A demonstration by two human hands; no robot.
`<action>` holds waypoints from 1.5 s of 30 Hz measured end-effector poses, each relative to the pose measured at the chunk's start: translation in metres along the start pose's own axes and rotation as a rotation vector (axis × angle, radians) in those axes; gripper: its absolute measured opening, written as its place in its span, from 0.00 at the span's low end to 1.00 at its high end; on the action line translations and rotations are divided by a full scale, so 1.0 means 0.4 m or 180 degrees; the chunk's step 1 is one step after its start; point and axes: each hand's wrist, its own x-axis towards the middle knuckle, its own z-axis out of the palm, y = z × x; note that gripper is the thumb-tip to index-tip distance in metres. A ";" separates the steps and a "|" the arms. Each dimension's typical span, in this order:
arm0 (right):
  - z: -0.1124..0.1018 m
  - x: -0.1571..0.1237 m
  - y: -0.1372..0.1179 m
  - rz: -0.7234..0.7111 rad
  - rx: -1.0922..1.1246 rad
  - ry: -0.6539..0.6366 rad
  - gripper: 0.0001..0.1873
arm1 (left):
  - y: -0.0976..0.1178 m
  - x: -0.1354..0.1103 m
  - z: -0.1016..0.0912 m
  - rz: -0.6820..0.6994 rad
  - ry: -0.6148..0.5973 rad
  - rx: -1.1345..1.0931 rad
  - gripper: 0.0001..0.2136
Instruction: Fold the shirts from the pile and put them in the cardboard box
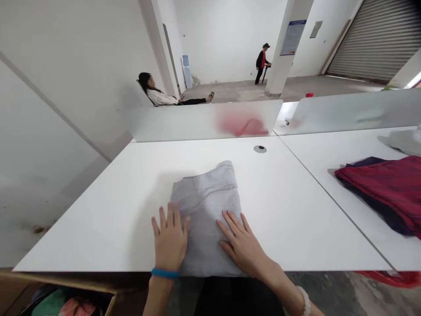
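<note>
Folded grey garment at the near edge of the white table, left hand at its 8 o'clock, right hand at 4.
Both hands are open: the left, blurred, spreads its fingers over the garment's side, its contact hard to tell; the right rests flat, palm down, on the fabric. Farther out, a round cable grommet sits at 1 o'clock, red plaid cloth at 3, a frosted partition at 12, an open box of cloth below the tabletop at 8.
</note>
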 end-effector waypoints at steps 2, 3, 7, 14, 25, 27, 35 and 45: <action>0.001 0.004 -0.003 0.0037 0.0008 -0.0005 0.28 | 0.072 0.088 -0.014 0.0455 -0.0051 -0.0135 0.27; 0.002 0.005 -0.005 0.0055 0.0031 -0.0006 0.28 | 0.116 0.130 -0.009 0.0897 -0.0184 -0.0308 0.26; 0.006 0.006 -0.004 0.0165 0.0117 -0.0103 0.27 | 0.276 0.243 0.092 0.2216 -0.0996 -0.0848 0.25; 0.012 -0.004 0.000 0.0148 -0.0007 -0.0147 0.28 | 0.277 0.338 0.241 0.2113 -0.0842 -0.0933 0.25; 0.017 -0.008 0.001 0.0150 0.0379 0.0273 0.25 | 0.205 0.420 0.224 0.1821 -0.0748 -0.0920 0.22; 0.020 -0.023 0.008 0.0315 0.0654 0.0613 0.23 | 0.161 0.410 0.199 0.1573 -0.0532 -0.0853 0.23; -0.020 -0.099 0.004 0.1718 0.1185 0.0435 0.22 | -0.063 0.318 0.190 -0.0049 -0.1020 -0.0519 0.38; -0.077 -0.074 -0.022 0.1673 0.1461 -0.0469 0.14 | -0.045 0.315 0.196 -0.0003 -0.0746 -0.0712 0.25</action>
